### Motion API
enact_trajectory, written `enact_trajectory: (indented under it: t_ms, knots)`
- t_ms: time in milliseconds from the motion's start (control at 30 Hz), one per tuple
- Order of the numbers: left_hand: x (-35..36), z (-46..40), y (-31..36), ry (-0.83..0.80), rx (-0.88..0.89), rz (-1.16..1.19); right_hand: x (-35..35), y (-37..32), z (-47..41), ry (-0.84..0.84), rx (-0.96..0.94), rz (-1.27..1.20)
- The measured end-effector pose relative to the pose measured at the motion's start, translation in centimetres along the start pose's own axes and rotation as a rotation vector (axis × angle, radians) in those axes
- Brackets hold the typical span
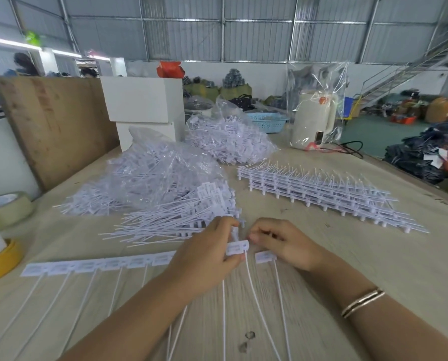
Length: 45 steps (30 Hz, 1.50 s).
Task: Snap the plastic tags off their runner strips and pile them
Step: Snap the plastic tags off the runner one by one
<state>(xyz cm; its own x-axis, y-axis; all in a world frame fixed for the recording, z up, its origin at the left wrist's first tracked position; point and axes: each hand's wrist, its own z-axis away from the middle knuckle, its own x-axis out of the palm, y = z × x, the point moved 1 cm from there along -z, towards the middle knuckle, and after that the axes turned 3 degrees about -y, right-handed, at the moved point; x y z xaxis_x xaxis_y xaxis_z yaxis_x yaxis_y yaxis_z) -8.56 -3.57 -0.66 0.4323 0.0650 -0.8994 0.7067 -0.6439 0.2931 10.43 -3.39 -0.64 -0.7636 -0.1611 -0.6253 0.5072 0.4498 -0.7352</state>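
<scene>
The pale wooden surface [374, 269] stretches away toward a leaning sheet of brown board [53, 126] and two stacked white boxes [144, 100]. On it lie two clear plastic bags, both stuffed with loose white plastic tags: the nearer bag [150, 173] spills its tags out toward the hands, and the farther bag [230, 136] sits behind it. To the right of them rests a stack of runner strips [316, 188] with the tags not yet snapped off, their thin tails fanning outward. A cream kettle [312, 118] wrapped in clear film stands at the far edge, beside a blue basket [267, 121]. At the left edge sit a roll of clear tape [6, 209] and a yellow tape roll [1, 264].

Close in front, one runner strip [100, 264] lies flat across the surface, a row of flat rectangular heads joined side by side, each with a long thin tail running toward the onlooker. The left hand [207, 256] grips the strip's right end, fingers curled round a tag [237, 247] lifted off the surface. The right hand [283, 243] lies just beside it, fingers curled, pinching at a separate tag [264, 256] whose head pokes out beneath them. A thin bracelet [362, 302] circles the right wrist.
</scene>
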Motion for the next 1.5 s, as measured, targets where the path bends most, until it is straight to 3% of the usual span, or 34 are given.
enact_trajectory:
  t_ms: [167, 300, 467, 633, 867, 1167, 1300, 1500]
  knots:
    - [0.1, -0.2, 0.8, 0.042, 0.029, 0.007, 2.0, -1.2, -0.2, -0.031, -0.033, -0.076]
    - [-0.8, 0.2, 0.2, -0.028, 0.118, -0.001, 1.5, -0.6, -0.3, -0.024, 0.027, -0.243]
    - [-1.0, 0.4, -0.4, -0.149, 0.094, -0.063, 1.2, -0.6, -0.1, -0.052, 0.073, -0.318]
    - [-1.2, 0.5, -0.9, -0.158, 0.060, -0.117, 1.1, -0.3, -0.1, -0.020, 0.101, -0.331]
    - [-0.2, 0.2, -0.6, -0.146, 0.047, -0.249, 2.1, -0.4, 0.1, -0.089, 0.005, -0.208]
    - [0.3, -0.1, -1.4, -0.304, -0.025, 0.012, 1.8, -0.8, -0.4, 0.043, -0.292, 0.087]
    - [0.0, 0.0, -1.5, -0.299, -0.056, 0.116, 1.0, -0.6, -0.3, 0.116, -0.204, -0.065]
    - [0.1, 0.4, -0.9, -0.148, 0.005, -0.085, 0.7, 0.8, -0.2, 0.012, -0.136, 0.246]
